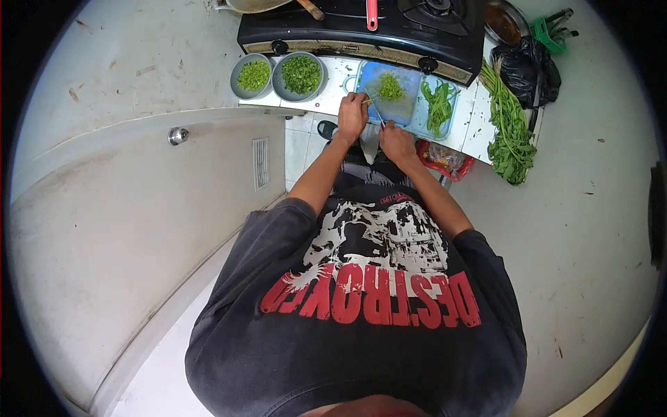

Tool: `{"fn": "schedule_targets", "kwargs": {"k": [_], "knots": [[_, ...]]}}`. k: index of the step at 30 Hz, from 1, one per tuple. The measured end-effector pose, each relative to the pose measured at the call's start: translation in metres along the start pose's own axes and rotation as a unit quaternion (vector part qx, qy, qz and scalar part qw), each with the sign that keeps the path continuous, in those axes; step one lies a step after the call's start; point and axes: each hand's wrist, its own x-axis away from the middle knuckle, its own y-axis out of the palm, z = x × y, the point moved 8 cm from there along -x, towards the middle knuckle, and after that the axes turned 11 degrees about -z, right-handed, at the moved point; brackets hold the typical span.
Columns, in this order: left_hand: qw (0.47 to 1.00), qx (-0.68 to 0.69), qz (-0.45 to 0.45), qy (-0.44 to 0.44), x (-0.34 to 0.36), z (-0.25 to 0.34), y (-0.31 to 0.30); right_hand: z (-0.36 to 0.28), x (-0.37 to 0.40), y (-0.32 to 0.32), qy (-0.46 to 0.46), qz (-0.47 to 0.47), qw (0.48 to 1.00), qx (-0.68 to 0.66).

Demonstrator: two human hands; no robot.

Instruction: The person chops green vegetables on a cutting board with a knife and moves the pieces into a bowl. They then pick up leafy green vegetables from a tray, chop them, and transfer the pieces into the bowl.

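Observation:
My left hand [353, 115] is closed on thin green stems [368, 101] at the left edge of a blue cutting board [378, 71]. In my right hand [397, 143] is a knife [378, 114], its blade angled up-left toward those stems. Just beyond the blade lies a small pile of chopped greens [390, 87] on the board. Leafy greens [438, 108] rest on the light-blue tray [453, 111] to the right. Two grey bowls stand left of the board, one with pale chopped greens [253, 75], the other with darker ones [301, 74].
A black gas stove [333, 31] stands behind the board, with a red handle [372, 15] on top. At right, a long bunch of leafy greens [512, 132] hangs over the counter edge beside a black plastic bag [528, 69]. A red bag [445, 160] sits below the counter.

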Motion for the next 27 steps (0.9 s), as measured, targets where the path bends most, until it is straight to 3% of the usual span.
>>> {"fn": "schedule_targets", "kwargs": {"k": [20, 27], "knots": [[0.999, -0.002, -0.022, 0.024, 0.001, 0.003, -0.002, 0.007, 0.002, -0.005, 0.022, 0.021, 0.999, -0.022], [1.000, -0.009, -0.026, 0.016, 0.002, 0.001, 0.001, -0.004, 0.004, -0.003, -0.009, 0.010, 0.999, -0.029]]}}
